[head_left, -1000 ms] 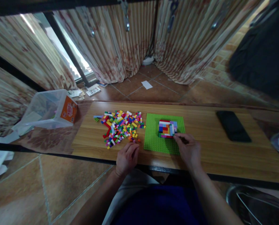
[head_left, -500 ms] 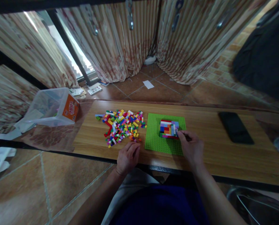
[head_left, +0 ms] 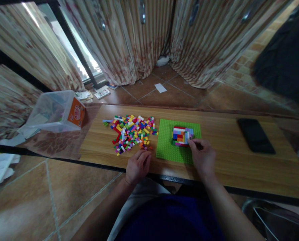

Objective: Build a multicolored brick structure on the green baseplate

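R hand point(head_left: 204, 157) edged far-ward along R side of brick build point(head_left: 179, 136), prob. pressing; couldn't tell grip. L hand point(head_left: 138, 166) stayed curled closed near loose bricks point(head_left: 134, 133).

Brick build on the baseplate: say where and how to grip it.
Pinch the left end of the brick build, probably, across near and far walls, from the left: it rises from the green baseplate, and the right hand is at its near right corner.

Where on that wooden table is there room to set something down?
Bare wood lies between the right hand and the black phone, and left of the loose bricks. Crowded: among those bricks, by the left hand, and at the brick build on the green baseplate.
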Available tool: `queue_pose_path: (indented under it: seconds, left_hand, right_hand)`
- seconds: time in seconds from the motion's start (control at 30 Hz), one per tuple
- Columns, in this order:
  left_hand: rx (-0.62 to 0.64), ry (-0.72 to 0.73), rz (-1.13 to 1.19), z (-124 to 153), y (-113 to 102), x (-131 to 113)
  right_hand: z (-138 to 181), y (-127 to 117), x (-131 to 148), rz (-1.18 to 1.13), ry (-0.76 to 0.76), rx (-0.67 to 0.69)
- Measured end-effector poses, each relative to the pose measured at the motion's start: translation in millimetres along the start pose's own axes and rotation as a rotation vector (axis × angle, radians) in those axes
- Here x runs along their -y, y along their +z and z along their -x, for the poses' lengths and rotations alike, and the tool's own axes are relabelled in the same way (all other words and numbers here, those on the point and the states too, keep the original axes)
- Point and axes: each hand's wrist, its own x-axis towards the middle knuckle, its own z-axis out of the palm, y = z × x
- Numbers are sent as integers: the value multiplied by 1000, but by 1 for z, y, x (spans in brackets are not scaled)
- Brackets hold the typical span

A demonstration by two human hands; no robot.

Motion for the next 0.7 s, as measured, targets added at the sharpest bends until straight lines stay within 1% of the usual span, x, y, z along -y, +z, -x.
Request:
queue_pose_path:
  seconds: [0.13, 0.23, 0.43, 0.5, 0.57, 0.7]
  left_hand:
    - [-4, 6, 5, 0, 0, 0]
    - [-19, 8, 22, 0, 1, 0]
    - [-31, 7, 28, -1, 1, 0]
    - [-30, 13, 26, -1, 1, 0]
    - [-28, 17, 25, -1, 1, 0]
    - [-22, 14, 24, -2, 0, 0]
  right_hand:
    - [0, 3, -3, 3, -29, 7]
    - [0, 0, -4, 6, -20, 14]
    - [2, -13, -1, -72, 80, -85]
    - [5, -15, 2, -37, 48, -60]
    - [7, -12, 5, 44, -15, -23]
    - [8, 1, 8, 212, -122, -34]
